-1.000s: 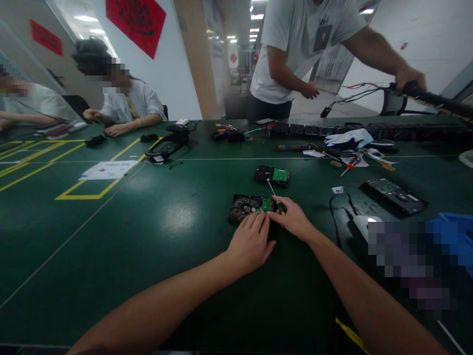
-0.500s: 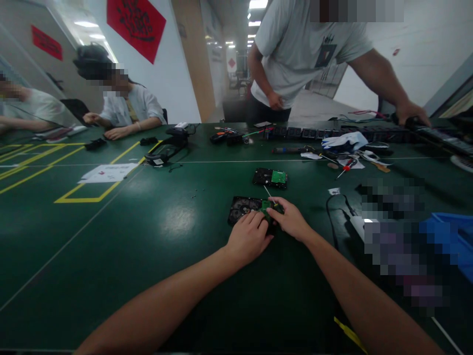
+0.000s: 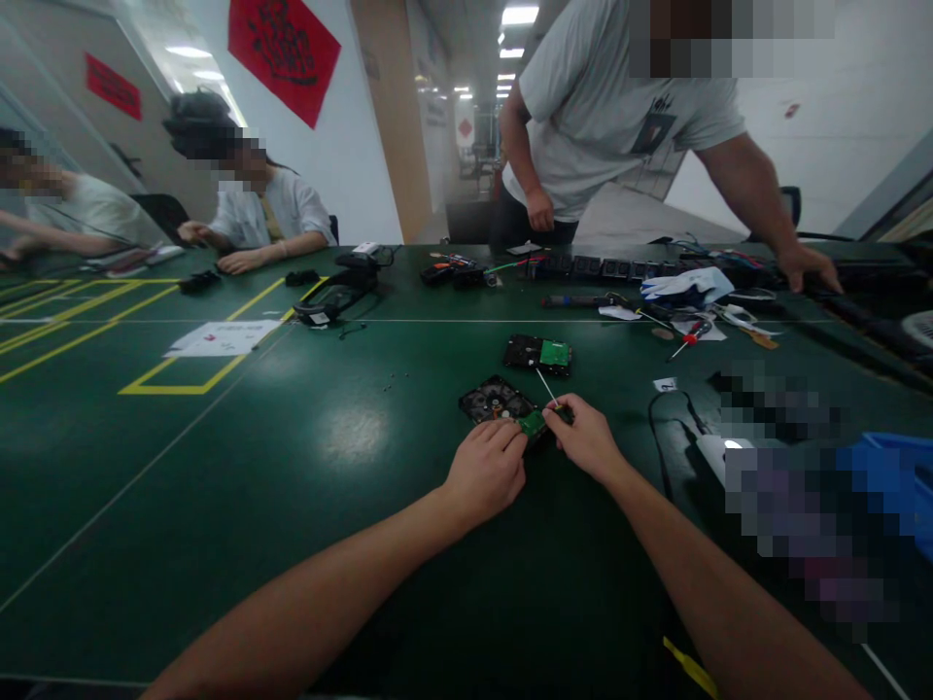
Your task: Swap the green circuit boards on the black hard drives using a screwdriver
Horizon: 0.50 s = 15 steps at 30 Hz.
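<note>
A black hard drive (image 3: pixel 490 397), turned at an angle on the green table, shows its grey underside and a green circuit board (image 3: pixel 532 423). Over its near edge curl the fingers of my left hand (image 3: pixel 488 462), closed on the drive beside the board. My right hand (image 3: pixel 587 437) is closed around a screwdriver (image 3: pixel 546 387), whose thin shaft points up and away from the drive. The fingertips of that hand reach the board's right end; whether they pinch it I cannot tell. Just beyond lies a second hard drive (image 3: pixel 537 355) with its green board up.
Several tiny screws (image 3: pixel 392 379) lie left of the drives. A red-handled screwdriver (image 3: pixel 692 335), a blue-and-white glove (image 3: pixel 685 286) and a headset (image 3: pixel 339 295) lie farther back. A standing person (image 3: pixel 575 126) reaches across the far right; two others sit at the left.
The near hard drive has turned clockwise, its right end now closer to me. Both hands have shifted slightly, and the screwdriver is still in my right hand. The standing person's long dark object sits lower.
</note>
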Available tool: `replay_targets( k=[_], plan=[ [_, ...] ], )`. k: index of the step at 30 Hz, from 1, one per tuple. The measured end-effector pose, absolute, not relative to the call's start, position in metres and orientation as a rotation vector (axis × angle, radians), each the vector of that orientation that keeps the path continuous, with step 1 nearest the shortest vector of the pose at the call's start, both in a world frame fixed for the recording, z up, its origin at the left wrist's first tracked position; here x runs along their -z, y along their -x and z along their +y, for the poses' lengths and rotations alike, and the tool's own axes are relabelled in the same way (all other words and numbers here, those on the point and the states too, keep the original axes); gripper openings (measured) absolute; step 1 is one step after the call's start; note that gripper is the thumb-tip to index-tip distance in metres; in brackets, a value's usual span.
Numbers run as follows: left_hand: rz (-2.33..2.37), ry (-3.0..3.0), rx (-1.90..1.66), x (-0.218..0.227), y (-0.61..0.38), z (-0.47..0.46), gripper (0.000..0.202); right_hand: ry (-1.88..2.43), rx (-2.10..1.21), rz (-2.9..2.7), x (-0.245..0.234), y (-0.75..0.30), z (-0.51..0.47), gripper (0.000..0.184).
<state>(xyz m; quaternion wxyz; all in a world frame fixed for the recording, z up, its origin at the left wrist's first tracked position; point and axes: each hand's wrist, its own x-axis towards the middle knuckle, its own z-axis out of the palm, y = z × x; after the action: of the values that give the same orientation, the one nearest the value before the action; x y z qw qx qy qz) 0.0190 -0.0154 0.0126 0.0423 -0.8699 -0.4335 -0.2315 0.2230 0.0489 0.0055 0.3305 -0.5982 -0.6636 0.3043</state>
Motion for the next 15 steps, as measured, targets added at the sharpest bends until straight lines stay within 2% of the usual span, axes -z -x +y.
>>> replay_targets(
  k=[7,15],
  plan=[
    [-1.353,2.657,0.717,-0.007,-0.005,0.001,0.040,1.565,-0.850,-1.750,-0.008,-0.223,0.047,0.029],
    [-1.294,2.689,0.905,-0.006,-0.006,0.003,0.023,1.506,-0.774,-1.823,-0.004,-0.222,0.048,0.029]
  ],
)
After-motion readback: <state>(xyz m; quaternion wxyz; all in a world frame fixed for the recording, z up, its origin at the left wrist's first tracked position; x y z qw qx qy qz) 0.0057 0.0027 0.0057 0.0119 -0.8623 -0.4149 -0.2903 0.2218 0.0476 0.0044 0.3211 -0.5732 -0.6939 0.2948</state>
